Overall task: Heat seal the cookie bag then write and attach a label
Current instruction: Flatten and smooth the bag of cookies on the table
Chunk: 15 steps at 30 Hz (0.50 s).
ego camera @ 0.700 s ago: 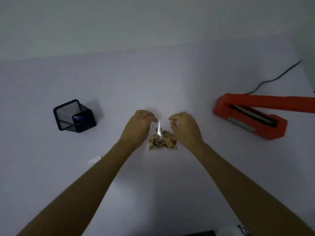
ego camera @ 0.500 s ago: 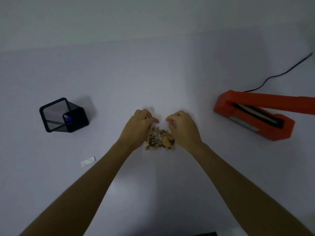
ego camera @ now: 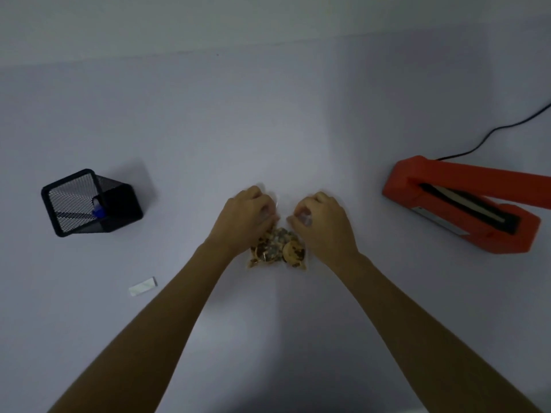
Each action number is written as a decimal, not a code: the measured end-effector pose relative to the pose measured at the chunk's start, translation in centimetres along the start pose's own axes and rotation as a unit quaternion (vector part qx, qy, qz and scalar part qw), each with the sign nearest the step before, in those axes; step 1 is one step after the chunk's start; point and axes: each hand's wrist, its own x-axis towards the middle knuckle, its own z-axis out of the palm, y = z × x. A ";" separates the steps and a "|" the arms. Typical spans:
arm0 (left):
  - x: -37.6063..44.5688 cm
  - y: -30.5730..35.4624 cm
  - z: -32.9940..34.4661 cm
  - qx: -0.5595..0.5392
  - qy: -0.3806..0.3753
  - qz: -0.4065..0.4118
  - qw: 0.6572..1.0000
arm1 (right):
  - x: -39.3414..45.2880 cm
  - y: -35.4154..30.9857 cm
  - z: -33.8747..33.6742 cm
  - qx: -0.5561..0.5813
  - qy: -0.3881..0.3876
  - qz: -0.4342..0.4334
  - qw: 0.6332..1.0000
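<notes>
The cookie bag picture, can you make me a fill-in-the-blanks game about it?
1. Both hands, the left hand and the right hand, pinch the top of the ____ bag.
2. The heat sealer on the right side of the table is coloured ____.
3. The blue-capped pen stands inside a black mesh ____.
4. The small white label lies on the table, on the ____ side of the arms.

Missing words: cookie, red, holder, left

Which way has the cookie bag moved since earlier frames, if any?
No: the cookie bag stays put left of the red heat sealer, left hand and right hand pinching its top; only the camera shifted.
</notes>
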 end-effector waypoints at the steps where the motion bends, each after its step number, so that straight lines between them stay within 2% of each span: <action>1: 0.0 -0.1 0.0 -0.005 -0.007 -0.001 1.000 | -0.1 -0.1 0.1 0.001 -0.003 -0.001 1.000; 10: 0.3 -1.3 -1.2 -0.072 -0.098 0.000 0.993 | -0.1 1.5 -0.5 0.065 -0.061 -0.013 0.996; 15: 0.1 -1.5 -1.0 -0.078 -0.094 -0.003 0.993 | 0.2 1.6 -0.7 0.069 -0.072 -0.016 0.995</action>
